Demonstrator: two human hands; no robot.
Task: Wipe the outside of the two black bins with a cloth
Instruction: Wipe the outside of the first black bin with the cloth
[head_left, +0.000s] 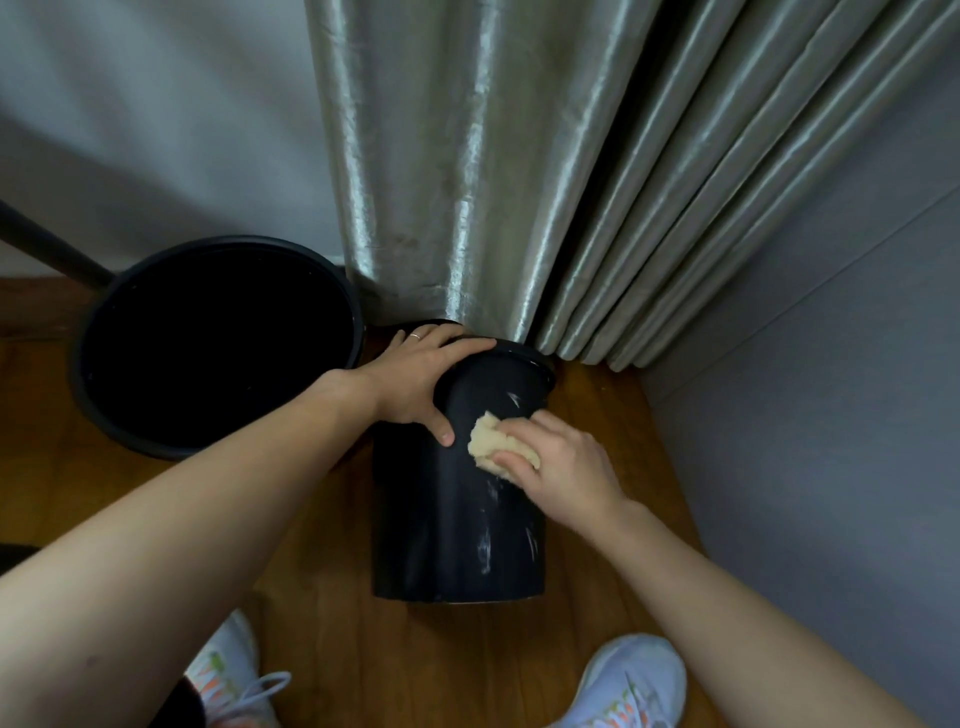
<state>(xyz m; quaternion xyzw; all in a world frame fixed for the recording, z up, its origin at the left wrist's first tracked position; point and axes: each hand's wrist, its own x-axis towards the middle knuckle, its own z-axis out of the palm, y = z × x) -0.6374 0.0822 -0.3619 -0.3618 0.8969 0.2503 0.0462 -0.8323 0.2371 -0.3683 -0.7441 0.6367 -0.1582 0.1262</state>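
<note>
A black bin (447, 530) is tilted away from me on the wooden floor, its side facing up with pale streaks on it. My left hand (415, 379) grips its rim, fingers over the edge and thumb on the wall. My right hand (561, 462) presses a crumpled pale yellow cloth (493, 441) against the bin's upper side. A second, wider black bin (218, 343) stands to the left, its dark opening facing me.
A shiny grey curtain (493, 182) hangs just behind the tilted bin. A grey wall (831, 415) closes off the right side. A dark pole (47, 239) slants in at the left. My white shoes (623, 686) are at the bottom.
</note>
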